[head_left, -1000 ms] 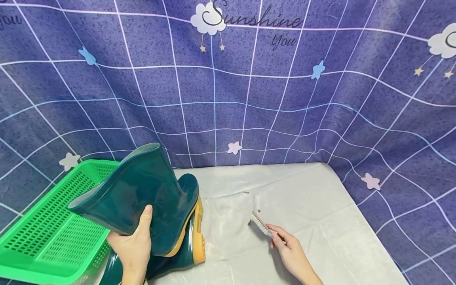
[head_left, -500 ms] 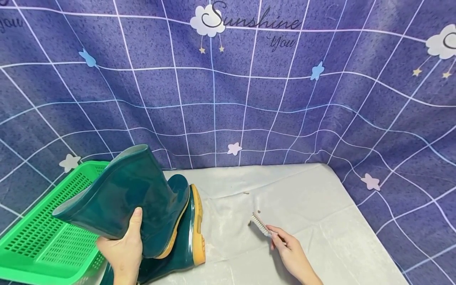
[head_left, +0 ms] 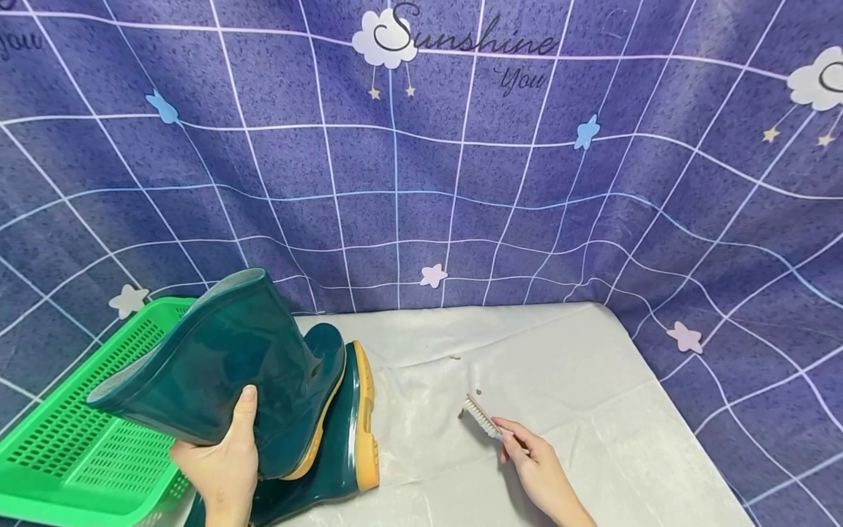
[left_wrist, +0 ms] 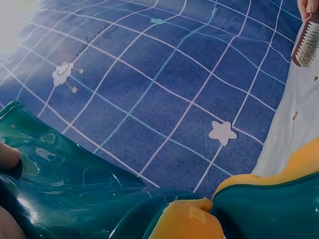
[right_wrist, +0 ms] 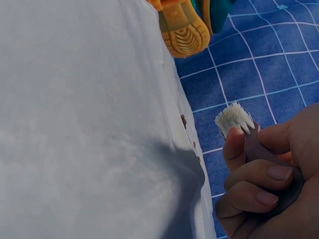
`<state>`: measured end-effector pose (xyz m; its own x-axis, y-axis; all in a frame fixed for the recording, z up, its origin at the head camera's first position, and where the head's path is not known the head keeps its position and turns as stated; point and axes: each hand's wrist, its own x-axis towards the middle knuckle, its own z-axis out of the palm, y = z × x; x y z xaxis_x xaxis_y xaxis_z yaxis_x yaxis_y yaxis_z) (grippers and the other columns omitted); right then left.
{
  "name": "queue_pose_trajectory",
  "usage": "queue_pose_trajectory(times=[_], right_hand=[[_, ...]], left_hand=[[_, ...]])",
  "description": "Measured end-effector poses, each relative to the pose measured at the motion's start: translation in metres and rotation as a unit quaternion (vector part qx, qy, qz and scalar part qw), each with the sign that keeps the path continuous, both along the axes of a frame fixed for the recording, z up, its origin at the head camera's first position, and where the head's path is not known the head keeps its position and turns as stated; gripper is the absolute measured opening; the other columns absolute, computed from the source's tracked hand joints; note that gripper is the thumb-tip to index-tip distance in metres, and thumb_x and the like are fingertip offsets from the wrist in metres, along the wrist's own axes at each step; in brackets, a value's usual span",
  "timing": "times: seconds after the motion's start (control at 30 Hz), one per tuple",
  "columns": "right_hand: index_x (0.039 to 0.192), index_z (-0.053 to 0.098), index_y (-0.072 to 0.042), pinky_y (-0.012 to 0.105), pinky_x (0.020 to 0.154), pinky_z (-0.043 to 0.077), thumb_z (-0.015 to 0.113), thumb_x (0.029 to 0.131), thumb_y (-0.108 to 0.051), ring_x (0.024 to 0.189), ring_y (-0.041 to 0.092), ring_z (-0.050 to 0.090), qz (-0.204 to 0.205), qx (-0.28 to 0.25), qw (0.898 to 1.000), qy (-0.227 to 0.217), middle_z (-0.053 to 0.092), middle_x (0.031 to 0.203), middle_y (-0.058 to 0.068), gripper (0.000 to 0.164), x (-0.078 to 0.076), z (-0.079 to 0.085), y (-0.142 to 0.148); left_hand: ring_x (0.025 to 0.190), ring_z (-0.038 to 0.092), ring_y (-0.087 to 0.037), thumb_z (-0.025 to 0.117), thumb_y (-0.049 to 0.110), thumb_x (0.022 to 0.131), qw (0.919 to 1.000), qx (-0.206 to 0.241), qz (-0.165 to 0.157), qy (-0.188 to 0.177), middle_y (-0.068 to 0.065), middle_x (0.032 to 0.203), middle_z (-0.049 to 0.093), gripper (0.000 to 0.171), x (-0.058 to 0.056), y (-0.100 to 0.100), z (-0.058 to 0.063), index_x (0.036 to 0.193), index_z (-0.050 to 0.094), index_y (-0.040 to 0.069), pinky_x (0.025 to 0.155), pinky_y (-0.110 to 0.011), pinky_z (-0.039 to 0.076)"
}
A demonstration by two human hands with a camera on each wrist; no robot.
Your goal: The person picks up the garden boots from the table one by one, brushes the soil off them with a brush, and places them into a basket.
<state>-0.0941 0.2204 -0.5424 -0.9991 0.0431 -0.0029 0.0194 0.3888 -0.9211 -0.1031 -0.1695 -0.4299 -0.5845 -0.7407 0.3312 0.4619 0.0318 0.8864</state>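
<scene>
With thumb on the near side of its shaft, my left hand (head_left: 227,465) grips a dark green rubber boot (head_left: 224,351) with a yellow sole. The boot is tilted, its opening facing up and left and its toe to the right. Below and behind it, a second green boot (head_left: 336,454) lies on its side, yellow sole facing right, partly hidden by the first. In my right hand (head_left: 536,461) is a small scrub brush (head_left: 483,416) with white bristles, held by its handle just above the white cloth. The right wrist view shows fingers (right_wrist: 254,186) curled round the brush's handle.
A green perforated plastic basket (head_left: 99,490) stands at the left, partly behind the held boot. Small brown bits (head_left: 454,357) lie on the white-covered table (head_left: 560,351) near the brush. A blue-purple grid-patterned curtain (head_left: 421,161) rises behind the table.
My left hand has moved left with the held boot, toward the basket, uncovering more of the lying boot's sole. The right hand and brush have stayed nearly still.
</scene>
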Motion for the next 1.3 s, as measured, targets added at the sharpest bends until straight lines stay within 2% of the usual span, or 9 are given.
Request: queue_pose_trajectory(times=[0.23,0.77,0.9,1.13,1.3], right_hand=[[0.131,0.075,-0.016,0.024,0.063,0.039,0.059,0.109,-0.017,0.064,0.007,0.048,0.002,-0.002,1.0,-0.002,0.064,0.075,-0.005,0.027,0.0,0.0,0.0],[0.131,0.075,-0.019,0.025,0.059,0.038,0.06,0.109,-0.018,0.061,0.006,0.044,0.002,0.008,1.0,-0.009,0.064,0.075,-0.005,0.027,0.0,0.001,0.0],[0.131,0.075,-0.018,0.024,0.059,0.038,0.06,0.109,-0.017,0.061,0.006,0.044,0.003,0.009,1.0,-0.002,0.065,0.075,-0.005,0.027,0.0,0.0,0.0],[0.131,0.075,-0.016,0.024,0.059,0.038,0.06,0.109,-0.016,0.061,0.006,0.044,0.008,0.004,1.0,-0.002,0.065,0.075,-0.004,0.027,0.0,-0.001,0.001],[0.131,0.075,-0.017,0.024,0.06,0.038,0.06,0.109,-0.017,0.062,0.006,0.045,0.008,0.007,1.0,-0.004,0.065,0.074,-0.005,0.027,-0.001,-0.003,0.001]], left_hand=[[0.093,0.075,-0.006,0.081,-0.003,0.09,0.9999,-0.009,0.004,-0.003,0.006,0.105,0.08,0.04,0.0,0.0,-0.001,0.129,0.073,-0.004,0.082,-0.018,0.059],[0.092,0.075,-0.007,0.081,-0.002,0.09,0.9999,0.006,0.0,-0.009,0.005,0.104,0.079,0.041,0.0,0.004,-0.005,0.13,0.073,-0.004,0.082,-0.019,0.059],[0.09,0.075,-0.008,0.082,-0.001,0.09,0.9998,0.006,0.003,-0.016,0.005,0.103,0.079,0.039,-0.001,0.002,-0.003,0.128,0.074,-0.003,0.081,-0.016,0.06],[0.091,0.076,-0.008,0.08,-0.005,0.089,1.0,0.0,0.0,0.006,0.003,0.104,0.08,0.04,-0.003,-0.005,-0.004,0.129,0.072,-0.005,0.082,-0.017,0.06],[0.092,0.076,-0.009,0.081,-0.004,0.089,1.0,0.005,0.007,0.004,0.002,0.105,0.08,0.041,-0.005,-0.011,-0.003,0.129,0.073,-0.004,0.082,-0.016,0.06]])
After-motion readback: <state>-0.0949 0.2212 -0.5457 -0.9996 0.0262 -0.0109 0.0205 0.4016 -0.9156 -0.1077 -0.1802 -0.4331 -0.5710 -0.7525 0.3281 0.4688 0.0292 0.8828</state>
